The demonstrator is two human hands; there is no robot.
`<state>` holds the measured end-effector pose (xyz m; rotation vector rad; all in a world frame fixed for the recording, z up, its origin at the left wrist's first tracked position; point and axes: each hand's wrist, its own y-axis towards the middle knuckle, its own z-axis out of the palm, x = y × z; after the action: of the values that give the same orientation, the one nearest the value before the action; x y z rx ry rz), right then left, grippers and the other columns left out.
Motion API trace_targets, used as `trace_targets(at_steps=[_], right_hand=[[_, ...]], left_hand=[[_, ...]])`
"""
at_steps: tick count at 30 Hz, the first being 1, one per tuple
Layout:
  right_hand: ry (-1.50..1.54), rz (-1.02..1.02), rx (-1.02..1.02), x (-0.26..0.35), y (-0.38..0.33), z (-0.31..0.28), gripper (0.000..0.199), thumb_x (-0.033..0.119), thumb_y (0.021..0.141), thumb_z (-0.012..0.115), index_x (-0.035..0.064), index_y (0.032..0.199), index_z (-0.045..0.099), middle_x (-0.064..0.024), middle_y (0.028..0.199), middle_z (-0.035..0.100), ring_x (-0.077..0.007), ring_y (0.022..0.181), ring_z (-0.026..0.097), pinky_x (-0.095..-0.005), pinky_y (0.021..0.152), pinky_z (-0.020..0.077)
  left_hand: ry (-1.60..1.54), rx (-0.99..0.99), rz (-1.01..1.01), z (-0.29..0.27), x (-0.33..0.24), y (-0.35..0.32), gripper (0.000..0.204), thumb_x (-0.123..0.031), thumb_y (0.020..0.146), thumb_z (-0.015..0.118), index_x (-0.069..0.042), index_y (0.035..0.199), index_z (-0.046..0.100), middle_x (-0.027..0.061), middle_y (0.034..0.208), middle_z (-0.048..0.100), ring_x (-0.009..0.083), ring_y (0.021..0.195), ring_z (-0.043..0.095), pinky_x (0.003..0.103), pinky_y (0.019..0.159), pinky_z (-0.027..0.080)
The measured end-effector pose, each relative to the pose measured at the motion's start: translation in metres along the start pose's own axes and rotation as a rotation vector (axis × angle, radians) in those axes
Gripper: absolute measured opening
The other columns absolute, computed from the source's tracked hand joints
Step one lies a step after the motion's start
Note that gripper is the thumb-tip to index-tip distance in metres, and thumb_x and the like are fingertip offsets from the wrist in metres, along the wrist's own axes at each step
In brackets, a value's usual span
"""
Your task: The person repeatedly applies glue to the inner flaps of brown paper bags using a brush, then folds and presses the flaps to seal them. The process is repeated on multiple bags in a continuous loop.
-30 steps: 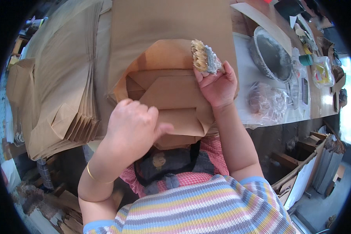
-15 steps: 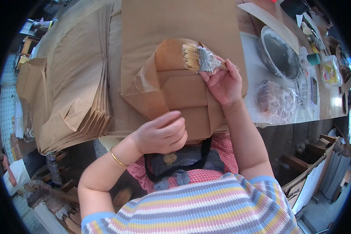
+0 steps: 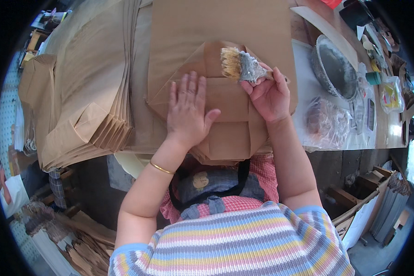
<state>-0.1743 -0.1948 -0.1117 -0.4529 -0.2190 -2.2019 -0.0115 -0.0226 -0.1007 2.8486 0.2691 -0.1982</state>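
In front of me lies a brown paper bag (image 3: 230,103) whose end is folded into flaps, on top of more brown paper. My left hand (image 3: 187,110) rests flat on the bag's left flap with fingers stretched out and thumb apart. Over the right side of the bag, my right hand (image 3: 271,94) grips a paintbrush (image 3: 250,66) by its handle. Its pale bristles point left, and its ferrule is caked with whitish paste. The brush hides part of the bag's far right fold.
On the left stands a fanned stack of brown paper bags (image 3: 89,92). A round basin (image 3: 336,69) of grey liquid sits on the right, with a crumpled clear plastic bag (image 3: 326,122) nearer me. Farther right is a green-capped container (image 3: 373,78). Below the table's right side is a wooden-edged crate (image 3: 363,202).
My left hand has moved forward from near the bag's close edge and flattened onto its left flap, which now lies down. My right hand still holds the brush, shifted slightly right.
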Motion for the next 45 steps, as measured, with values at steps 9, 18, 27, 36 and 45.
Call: trace_targets(at_steps=[9, 18, 27, 36, 45], right_hand=[[-0.098, 0.005, 0.015, -0.003, 0.002, -0.001, 0.037, 0.034, 0.103, 0.045, 0.0052, 0.124, 0.056, -0.0082, 0.118, 0.063, -0.0195, 0.102, 0.062, -0.041, 0.094, 0.0512], [-0.868, 0.268, -0.028, 0.003, -0.085, 0.021, 0.028, 0.025, 0.093, 0.063, 0.0013, 0.109, 0.066, -0.0063, 0.104, 0.067, -0.0186, 0.089, 0.064, -0.033, 0.076, 0.0518], [-2.102, -0.238, 0.576, 0.05, -0.123, 0.088, 0.027, 0.008, 0.077, 0.068, 0.0024, 0.103, 0.065, -0.0121, 0.098, 0.064, -0.0301, 0.081, 0.063, -0.0377, 0.071, 0.0538], [-2.031, -0.293, 0.758, 0.007, -0.148, 0.082, 0.026, 0.011, 0.078, 0.071, 0.0009, 0.1, 0.063, -0.0112, 0.095, 0.063, -0.0255, 0.077, 0.063, -0.0358, 0.063, 0.0546], [-1.748, -0.39, 0.739, -0.02, -0.069, 0.12, 0.027, 0.007, 0.074, 0.076, 0.0014, 0.1, 0.069, -0.0154, 0.1, 0.068, -0.0314, 0.085, 0.067, -0.038, 0.072, 0.054]], left_hand=[[0.037, 0.037, -0.019, -0.014, 0.021, 0.016, 0.054, -0.022, 0.094, 0.05, -0.001, 0.143, 0.041, 0.0167, 0.149, 0.039, 0.0318, 0.14, 0.034, 0.046, 0.117, 0.022], [0.065, 0.084, 0.126, -0.009, 0.022, 0.006, 0.063, -0.03, 0.092, 0.053, -0.004, 0.146, 0.034, 0.0199, 0.152, 0.032, 0.0359, 0.141, 0.029, 0.048, 0.118, 0.018], [0.083, 0.043, 0.109, -0.006, 0.024, 0.001, 0.063, -0.033, 0.094, 0.051, -0.007, 0.147, 0.032, 0.0218, 0.151, 0.032, 0.0377, 0.14, 0.03, 0.05, 0.117, 0.019], [0.155, 0.015, 0.123, -0.004, 0.022, 0.002, 0.061, -0.035, 0.095, 0.049, -0.006, 0.146, 0.035, 0.0204, 0.149, 0.036, 0.0343, 0.141, 0.03, 0.05, 0.117, 0.018], [-0.456, 0.032, 0.134, -0.012, 0.06, 0.021, 0.038, -0.02, 0.095, 0.053, -0.001, 0.127, 0.059, 0.02, 0.136, 0.054, 0.0345, 0.132, 0.044, 0.042, 0.112, 0.033]])
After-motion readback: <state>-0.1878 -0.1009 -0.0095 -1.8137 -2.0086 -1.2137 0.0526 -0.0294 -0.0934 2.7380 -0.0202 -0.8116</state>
